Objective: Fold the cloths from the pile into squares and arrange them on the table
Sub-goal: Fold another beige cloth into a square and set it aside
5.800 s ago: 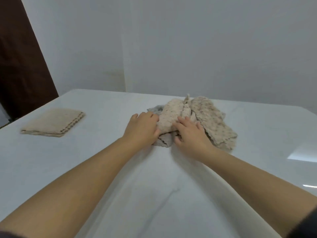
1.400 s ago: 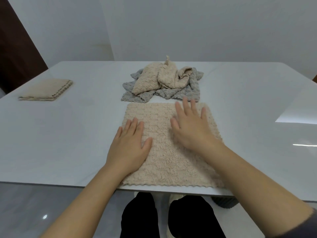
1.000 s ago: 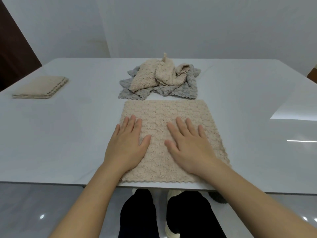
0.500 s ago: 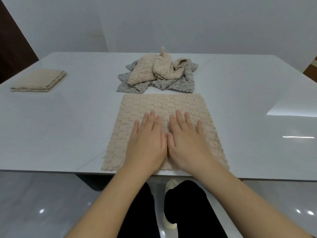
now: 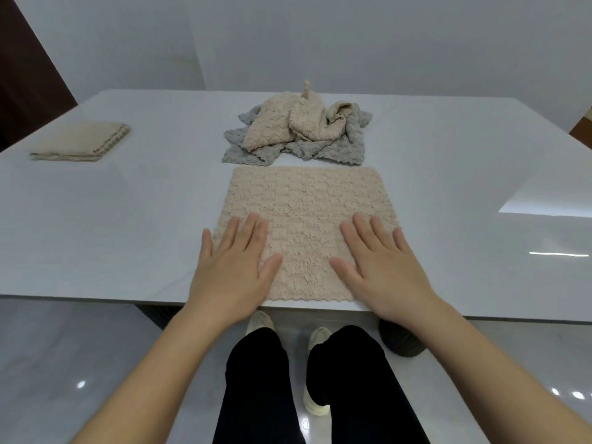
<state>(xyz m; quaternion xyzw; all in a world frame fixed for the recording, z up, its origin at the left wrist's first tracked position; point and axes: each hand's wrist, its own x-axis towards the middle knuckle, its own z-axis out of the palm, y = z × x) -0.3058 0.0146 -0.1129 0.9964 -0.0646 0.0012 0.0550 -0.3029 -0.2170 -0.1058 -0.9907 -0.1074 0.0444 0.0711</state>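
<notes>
A beige, nubby-textured square cloth (image 5: 307, 219) lies spread flat on the glossy white worktop (image 5: 128, 219). Its scalloped near hem runs along the worktop's near edge, straight in front of the person.

The left hand (image 5: 230, 274) rests palm down on the cloth's near left part. Its fingers (image 5: 253, 232) are straight and slightly spread, gripping nothing, and the little finger lies at the cloth's left edge. The right hand (image 5: 384, 274) rests palm down on the near right part in the same way. Its fingers (image 5: 368, 235) are straight and a little apart, with the little finger at the right edge. The two hands are well apart, and bare cloth shows between the thumbs.

Just beyond the flat cloth's far edge sits a crumpled pile of beige and grey cloths (image 5: 301, 133), the beige ones heaped on top of the grey ones. One beige corner sticks up at the top of the heap.

Far to the left, well apart from both, a folded beige cloth (image 5: 80, 142) lies as a neat square on the worktop.

Below the worktop's edge are the person's black trousers (image 5: 256, 379) and light-coloured shoes (image 5: 317, 341) on a shiny floor. A dark round ribbed object (image 5: 403, 346) stands beside the right leg. A dark brown panel (image 5: 19, 75) stands at the far left against the white wall.
</notes>
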